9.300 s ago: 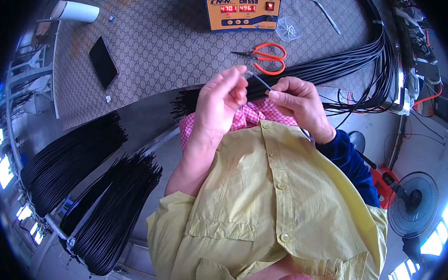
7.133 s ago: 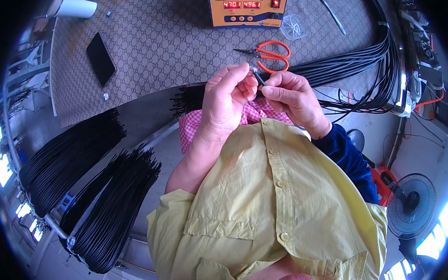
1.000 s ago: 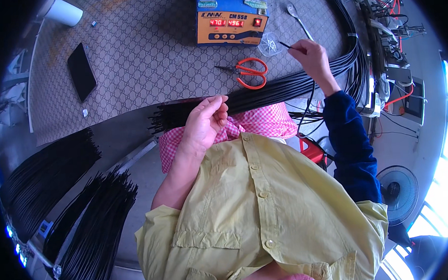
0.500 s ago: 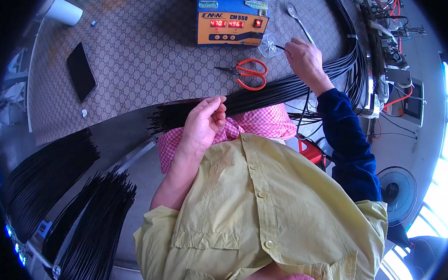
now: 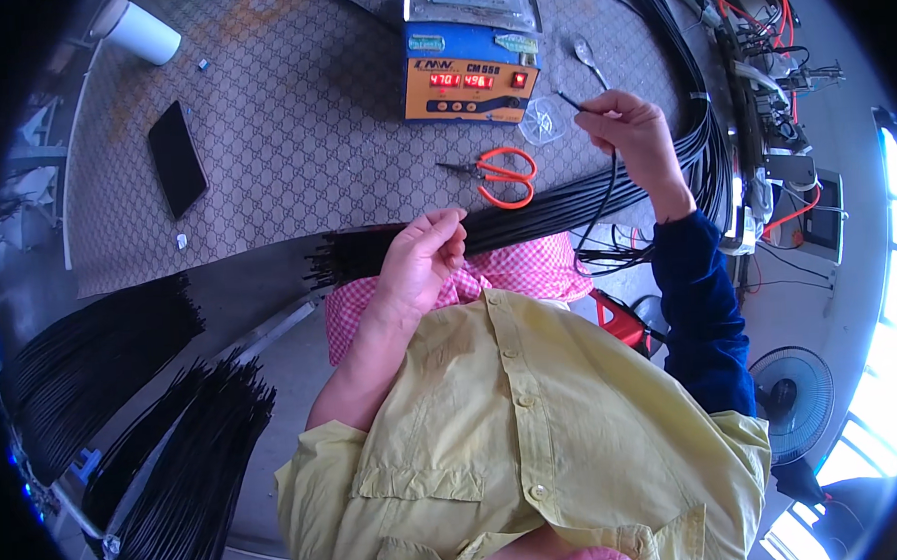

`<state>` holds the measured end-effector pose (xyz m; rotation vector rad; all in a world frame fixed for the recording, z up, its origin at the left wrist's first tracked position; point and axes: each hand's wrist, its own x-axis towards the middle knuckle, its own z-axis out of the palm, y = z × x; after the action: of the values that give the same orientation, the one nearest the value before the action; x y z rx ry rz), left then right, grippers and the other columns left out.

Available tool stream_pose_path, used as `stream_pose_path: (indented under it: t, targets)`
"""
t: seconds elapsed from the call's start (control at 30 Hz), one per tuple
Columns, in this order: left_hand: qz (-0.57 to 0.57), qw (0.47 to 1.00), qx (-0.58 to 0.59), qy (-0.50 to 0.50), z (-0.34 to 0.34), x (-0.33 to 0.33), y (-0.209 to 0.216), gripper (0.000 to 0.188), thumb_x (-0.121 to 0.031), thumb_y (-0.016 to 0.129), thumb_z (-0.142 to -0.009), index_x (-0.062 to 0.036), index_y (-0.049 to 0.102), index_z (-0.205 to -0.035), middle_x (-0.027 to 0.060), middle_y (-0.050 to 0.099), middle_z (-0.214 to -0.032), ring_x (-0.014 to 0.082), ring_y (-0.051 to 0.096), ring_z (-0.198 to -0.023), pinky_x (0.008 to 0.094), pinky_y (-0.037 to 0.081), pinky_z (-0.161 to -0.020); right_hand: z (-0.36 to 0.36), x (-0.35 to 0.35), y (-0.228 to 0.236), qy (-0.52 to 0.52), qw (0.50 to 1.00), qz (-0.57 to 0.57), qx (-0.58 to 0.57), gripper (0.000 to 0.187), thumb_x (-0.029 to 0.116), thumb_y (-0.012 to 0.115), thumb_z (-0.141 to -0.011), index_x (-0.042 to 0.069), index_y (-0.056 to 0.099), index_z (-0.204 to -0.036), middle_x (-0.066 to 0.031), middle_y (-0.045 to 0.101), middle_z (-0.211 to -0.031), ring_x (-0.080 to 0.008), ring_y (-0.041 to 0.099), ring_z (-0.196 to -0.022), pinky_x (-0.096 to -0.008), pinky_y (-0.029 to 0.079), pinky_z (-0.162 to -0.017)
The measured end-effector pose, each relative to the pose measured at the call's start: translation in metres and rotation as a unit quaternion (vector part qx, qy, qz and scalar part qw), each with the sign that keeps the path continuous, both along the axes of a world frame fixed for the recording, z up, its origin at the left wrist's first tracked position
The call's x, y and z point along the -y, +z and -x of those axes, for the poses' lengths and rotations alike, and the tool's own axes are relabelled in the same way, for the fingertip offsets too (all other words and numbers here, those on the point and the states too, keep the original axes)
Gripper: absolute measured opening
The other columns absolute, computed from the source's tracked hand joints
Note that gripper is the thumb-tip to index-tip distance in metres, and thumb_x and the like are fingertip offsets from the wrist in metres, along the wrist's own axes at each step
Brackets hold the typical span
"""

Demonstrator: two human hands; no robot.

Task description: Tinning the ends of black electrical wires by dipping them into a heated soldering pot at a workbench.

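Note:
My right hand [image 5: 634,137] is closed in a pinch on a thin black cable [image 5: 583,108]. Its end points away to the upper left, just past the rim of a small clear plastic dish [image 5: 540,124]. The rest of that cable loops down below the hand. My left hand [image 5: 424,263] has thumb and fingers pressed together at the table's near edge, and anything between them is hidden. Beside it, a thick bundle of black cables [image 5: 565,195] runs along the edge. Orange-handled scissors [image 5: 505,178] lie between the bundle and a blue and orange heating unit [image 5: 468,79] with lit red digits.
A metal spoon [image 5: 589,62] lies beyond the dish. At left are a black phone [image 5: 177,160] and a white cup [image 5: 143,33]. More black cable bundles [image 5: 192,471] hang at lower left. Wires and equipment [image 5: 780,85] crowd the right side, with a fan [image 5: 792,405] below.
My right hand has drawn the cable end away from over the dish, and the cable's loop now shows below it. My left hand keeps its pinch. The whole view has shifted slightly.

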<state>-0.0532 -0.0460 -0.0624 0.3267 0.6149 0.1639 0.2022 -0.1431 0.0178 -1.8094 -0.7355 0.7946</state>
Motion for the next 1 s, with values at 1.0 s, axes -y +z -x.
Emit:
stream_pose_path:
  t: [1.0]
  targets:
    - [0.066, 0.98, 0.185, 0.033, -0.067, -0.022, 0.061, 0.03, -0.037, 0.052, -0.084, -0.0063, 0.055, -0.085, -0.0009, 0.049, -0.069, 0.0103, 0.046, -0.061, 0.0236, 0.037, -0.054, 0.048, -0.037, 0.008, 0.057, 0.967, -0.091, -0.23, 0.008, 0.001, 0.065, -0.072, 0.002, 0.06, -0.077, 0.0015, 0.054, -0.063, -0.002, 0.044, -0.051, -0.0152, 0.031, -0.044]
